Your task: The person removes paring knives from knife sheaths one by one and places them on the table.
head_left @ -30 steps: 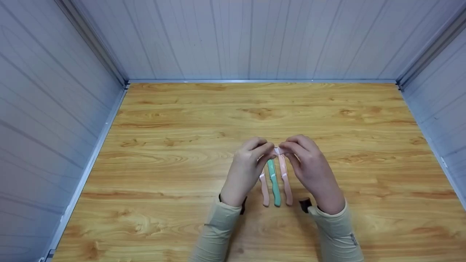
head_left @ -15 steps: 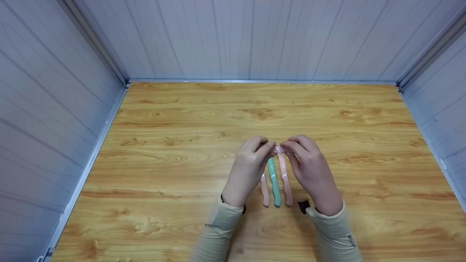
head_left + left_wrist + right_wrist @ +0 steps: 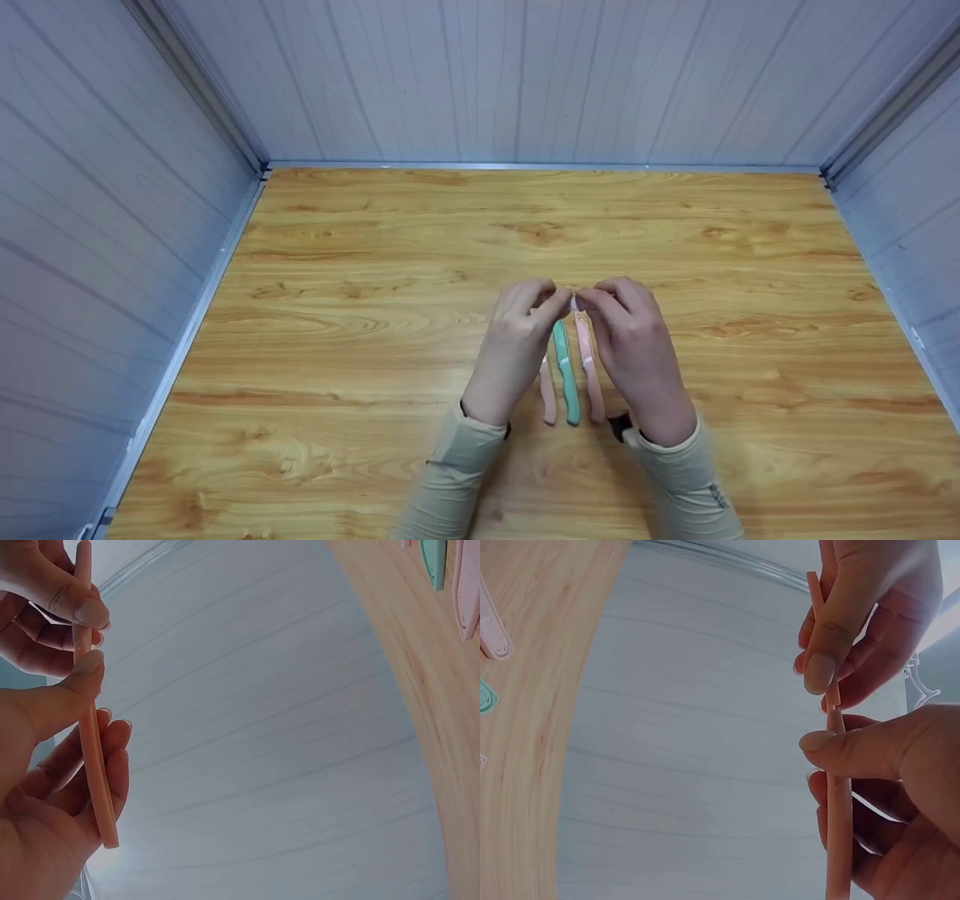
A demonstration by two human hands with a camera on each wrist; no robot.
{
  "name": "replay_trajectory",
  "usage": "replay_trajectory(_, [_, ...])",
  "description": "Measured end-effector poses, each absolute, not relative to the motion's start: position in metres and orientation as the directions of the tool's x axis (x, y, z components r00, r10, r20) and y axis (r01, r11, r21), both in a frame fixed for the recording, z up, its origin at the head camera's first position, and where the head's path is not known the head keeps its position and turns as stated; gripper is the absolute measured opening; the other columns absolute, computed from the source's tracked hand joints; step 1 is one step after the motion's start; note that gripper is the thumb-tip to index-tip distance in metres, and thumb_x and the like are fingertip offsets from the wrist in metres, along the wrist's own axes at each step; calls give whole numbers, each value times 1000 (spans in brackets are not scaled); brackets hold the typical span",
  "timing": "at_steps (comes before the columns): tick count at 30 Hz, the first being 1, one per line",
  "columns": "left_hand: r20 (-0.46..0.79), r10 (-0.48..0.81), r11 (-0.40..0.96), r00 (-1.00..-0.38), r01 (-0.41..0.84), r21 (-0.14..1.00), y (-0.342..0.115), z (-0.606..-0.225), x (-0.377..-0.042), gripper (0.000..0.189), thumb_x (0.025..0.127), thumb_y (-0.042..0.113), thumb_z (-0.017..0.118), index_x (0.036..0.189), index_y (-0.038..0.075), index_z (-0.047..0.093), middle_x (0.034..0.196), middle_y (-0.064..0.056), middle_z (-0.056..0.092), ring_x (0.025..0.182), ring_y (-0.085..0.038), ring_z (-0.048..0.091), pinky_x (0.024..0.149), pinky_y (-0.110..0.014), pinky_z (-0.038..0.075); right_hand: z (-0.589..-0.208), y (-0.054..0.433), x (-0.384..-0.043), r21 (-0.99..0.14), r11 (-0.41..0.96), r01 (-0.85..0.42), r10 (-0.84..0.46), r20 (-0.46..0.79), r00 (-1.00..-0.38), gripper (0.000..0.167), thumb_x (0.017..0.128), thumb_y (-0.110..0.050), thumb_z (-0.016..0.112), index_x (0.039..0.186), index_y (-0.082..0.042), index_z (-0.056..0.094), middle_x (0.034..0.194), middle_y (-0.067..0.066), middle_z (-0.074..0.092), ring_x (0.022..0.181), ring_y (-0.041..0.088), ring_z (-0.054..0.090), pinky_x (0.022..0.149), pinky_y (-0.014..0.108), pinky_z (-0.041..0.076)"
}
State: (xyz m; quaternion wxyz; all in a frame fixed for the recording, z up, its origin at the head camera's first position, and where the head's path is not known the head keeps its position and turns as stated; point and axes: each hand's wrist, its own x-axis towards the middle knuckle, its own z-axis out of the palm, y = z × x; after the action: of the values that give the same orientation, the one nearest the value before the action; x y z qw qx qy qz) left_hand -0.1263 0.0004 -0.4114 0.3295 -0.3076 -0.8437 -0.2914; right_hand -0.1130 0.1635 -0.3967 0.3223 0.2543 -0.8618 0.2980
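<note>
Above bench (image 3: 375,247), short of far edge, slim orange stick (image 3: 95,765) was held in closed pinches by left hand (image 3: 514,343) and right hand (image 3: 639,352), equally near; long axis was aligned hand-to-hand.

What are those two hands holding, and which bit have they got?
A slim peach-coloured thing. The left hand pinches it on one side of its middle, the right hand on the other.
</note>
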Motion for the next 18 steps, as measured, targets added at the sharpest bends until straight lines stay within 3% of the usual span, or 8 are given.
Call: replay_trajectory(18, [695,347,581,-630,726,368,-2,-412,-128,14,90,3,65,102,8,71,96,-1,57,90,-15,55,81,-23,46,-399,169,-116,-395,664,-634,-277,658,-700,14,86,6,64,98,0,71,93,8,60,86,22,56,79,36,45])
